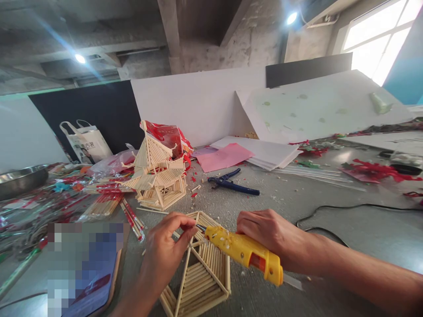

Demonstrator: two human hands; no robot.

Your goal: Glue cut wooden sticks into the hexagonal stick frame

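My right hand (264, 231) is wrapped around a yellow hot glue gun (241, 250), with a clear glue stick (292, 281) poking out of its back end. The gun's metal nozzle points left and comes close to the fingertips of my left hand (168, 246). Thumb and forefinger of that hand are pinched together; whatever lies between them is too small to make out. Beneath both hands lies a flat polygonal frame of wooden sticks (201, 281), its sections filled with parallel sticks. Beyond it stands a tiered pagoda model of the same sticks (161, 176).
Blue-handled cutters (234, 182) lie past the frame. Pink paper (226, 157) and white boards (267, 152) are behind them. Packaged sticks (102, 204), a phone-like screen (95, 273) and a metal bowl (23, 180) occupy the left. A black cable (325, 206) curves across the right side.
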